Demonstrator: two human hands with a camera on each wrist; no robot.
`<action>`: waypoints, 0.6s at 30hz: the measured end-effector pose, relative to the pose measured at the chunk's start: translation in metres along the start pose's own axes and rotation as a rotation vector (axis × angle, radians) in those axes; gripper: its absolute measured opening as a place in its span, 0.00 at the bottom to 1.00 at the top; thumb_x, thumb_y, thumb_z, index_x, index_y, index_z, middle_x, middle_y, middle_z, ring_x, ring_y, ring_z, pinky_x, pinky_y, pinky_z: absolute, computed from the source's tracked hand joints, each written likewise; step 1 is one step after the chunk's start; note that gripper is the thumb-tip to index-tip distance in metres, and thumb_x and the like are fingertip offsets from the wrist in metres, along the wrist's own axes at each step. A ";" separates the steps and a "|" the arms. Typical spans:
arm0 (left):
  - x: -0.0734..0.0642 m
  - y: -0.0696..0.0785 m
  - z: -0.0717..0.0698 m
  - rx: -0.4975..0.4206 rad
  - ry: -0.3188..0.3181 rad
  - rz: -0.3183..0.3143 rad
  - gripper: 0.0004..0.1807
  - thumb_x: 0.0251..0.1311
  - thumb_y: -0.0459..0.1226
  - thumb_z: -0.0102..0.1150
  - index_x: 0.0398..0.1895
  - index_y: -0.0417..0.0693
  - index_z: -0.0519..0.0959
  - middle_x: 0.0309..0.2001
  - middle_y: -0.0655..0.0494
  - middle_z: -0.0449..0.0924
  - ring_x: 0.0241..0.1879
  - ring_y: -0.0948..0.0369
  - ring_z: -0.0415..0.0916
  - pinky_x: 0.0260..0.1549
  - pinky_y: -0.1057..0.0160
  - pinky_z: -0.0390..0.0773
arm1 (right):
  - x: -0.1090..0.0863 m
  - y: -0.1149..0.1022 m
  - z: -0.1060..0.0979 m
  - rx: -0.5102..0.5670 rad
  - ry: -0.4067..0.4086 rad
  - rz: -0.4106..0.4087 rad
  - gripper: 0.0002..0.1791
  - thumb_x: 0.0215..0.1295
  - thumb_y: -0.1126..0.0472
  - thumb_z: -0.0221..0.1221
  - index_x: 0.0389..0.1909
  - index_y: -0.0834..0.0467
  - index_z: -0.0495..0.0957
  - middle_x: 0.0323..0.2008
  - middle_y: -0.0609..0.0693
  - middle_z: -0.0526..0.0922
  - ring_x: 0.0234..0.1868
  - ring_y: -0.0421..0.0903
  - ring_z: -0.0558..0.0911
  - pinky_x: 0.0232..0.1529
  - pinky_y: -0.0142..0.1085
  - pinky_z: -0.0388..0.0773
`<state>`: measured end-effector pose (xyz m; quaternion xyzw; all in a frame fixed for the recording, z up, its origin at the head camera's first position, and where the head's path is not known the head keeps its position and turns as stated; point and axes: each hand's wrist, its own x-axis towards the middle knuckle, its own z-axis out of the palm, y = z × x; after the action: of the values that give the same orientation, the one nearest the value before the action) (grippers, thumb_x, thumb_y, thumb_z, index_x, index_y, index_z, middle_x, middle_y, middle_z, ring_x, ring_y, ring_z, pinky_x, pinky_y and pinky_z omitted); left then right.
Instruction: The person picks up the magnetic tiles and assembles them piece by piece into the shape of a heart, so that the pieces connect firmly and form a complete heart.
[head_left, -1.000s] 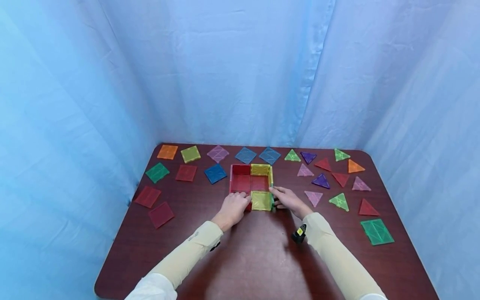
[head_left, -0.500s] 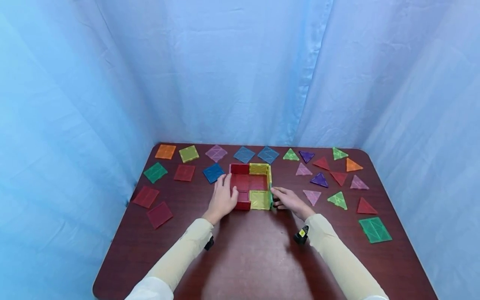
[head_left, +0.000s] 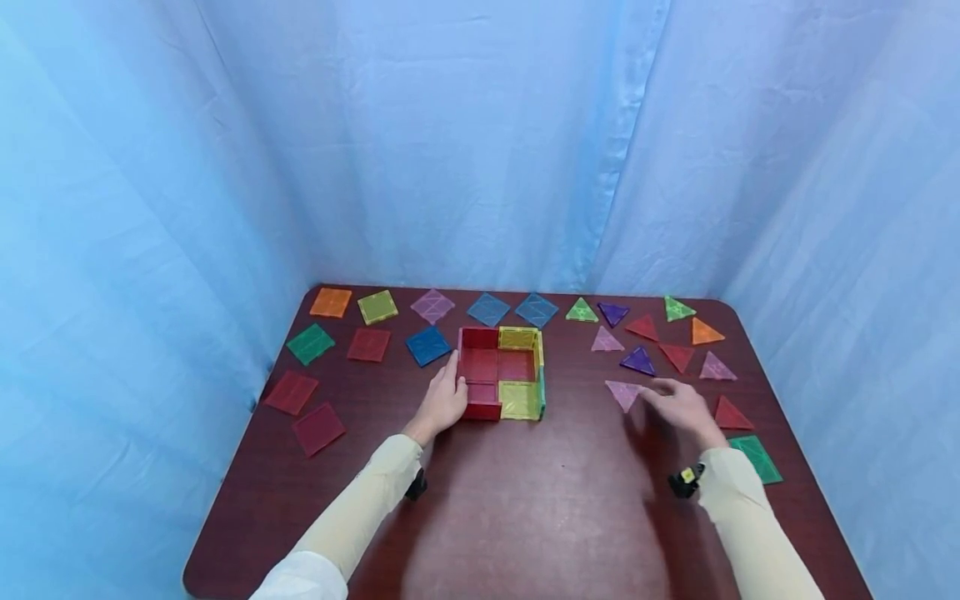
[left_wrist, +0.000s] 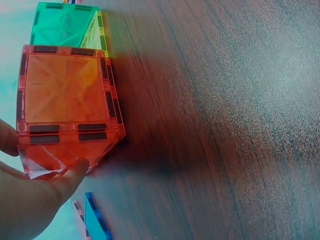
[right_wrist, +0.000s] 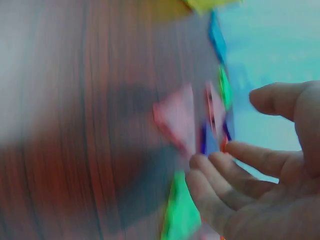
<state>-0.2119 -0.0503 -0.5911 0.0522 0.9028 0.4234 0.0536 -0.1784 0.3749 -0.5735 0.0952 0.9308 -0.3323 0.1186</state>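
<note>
Blue curtains (head_left: pixel 472 150) round a dark tabletop (head_left: pixel 555 517), tile box (head_left: pixel 483 412) centred toward the far edge. Left hand (head_left: pixel 441 404) touches its left side, can't tell if pinching; right hand (head_left: pixel 681 410) is empty, fingers spread, by a pink triangle (head_left: pixel 622 392). Tile-fetching, I reckon; next needs a pinch.

The wood-grained, red-brown table (head_left: pixel 525 508) carried a roofless magnetic-tile box (head_left: pixel 518 402) against the left hand (head_left: pixel 441 402). Flat square tiles (head_left: pixel 368 345) lay left of and beyond that hand; flat triangular tiles (head_left: pixel 638 361) lay around and beyond the right hand (head_left: pixel 681 408), a green square (head_left: pixel 761 462) near its wrist.
</note>
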 end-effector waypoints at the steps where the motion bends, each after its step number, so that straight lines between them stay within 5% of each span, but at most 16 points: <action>1: 0.000 0.000 0.000 0.001 -0.001 -0.004 0.35 0.76 0.37 0.46 0.82 0.43 0.49 0.73 0.38 0.65 0.70 0.43 0.67 0.66 0.42 0.71 | -0.005 0.009 -0.009 -0.056 0.023 0.020 0.42 0.75 0.39 0.52 0.71 0.71 0.63 0.65 0.76 0.71 0.64 0.72 0.72 0.62 0.64 0.71; 6: -0.001 -0.002 0.000 -0.004 0.005 -0.001 0.36 0.75 0.37 0.48 0.82 0.43 0.49 0.73 0.37 0.65 0.70 0.42 0.68 0.66 0.42 0.71 | -0.028 0.053 -0.040 -0.224 0.137 0.111 0.45 0.71 0.41 0.56 0.67 0.79 0.62 0.60 0.82 0.67 0.58 0.77 0.70 0.53 0.66 0.74; 9: -0.002 -0.002 -0.002 -0.015 0.001 -0.005 0.37 0.74 0.37 0.48 0.82 0.44 0.49 0.73 0.38 0.65 0.70 0.42 0.68 0.66 0.41 0.70 | -0.042 0.076 -0.050 -0.276 0.152 0.193 0.36 0.68 0.40 0.58 0.46 0.76 0.78 0.45 0.77 0.73 0.45 0.71 0.72 0.38 0.58 0.79; 13: -0.003 -0.001 -0.003 -0.038 -0.016 -0.026 0.38 0.74 0.38 0.48 0.82 0.47 0.48 0.74 0.39 0.63 0.71 0.43 0.66 0.67 0.41 0.70 | -0.057 0.094 -0.057 -0.332 0.081 0.299 0.35 0.64 0.32 0.59 0.16 0.59 0.71 0.26 0.63 0.71 0.35 0.59 0.70 0.23 0.44 0.73; 18: -0.003 0.000 -0.003 -0.057 -0.021 -0.029 0.37 0.75 0.39 0.48 0.83 0.48 0.47 0.74 0.39 0.63 0.71 0.43 0.67 0.67 0.41 0.70 | -0.061 0.110 -0.056 -0.333 0.007 0.400 0.39 0.56 0.23 0.58 0.18 0.58 0.71 0.25 0.60 0.70 0.33 0.57 0.71 0.24 0.42 0.73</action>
<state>-0.2095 -0.0529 -0.5886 0.0423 0.8904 0.4476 0.0708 -0.1012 0.4892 -0.5799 0.2576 0.9359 -0.1439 0.1925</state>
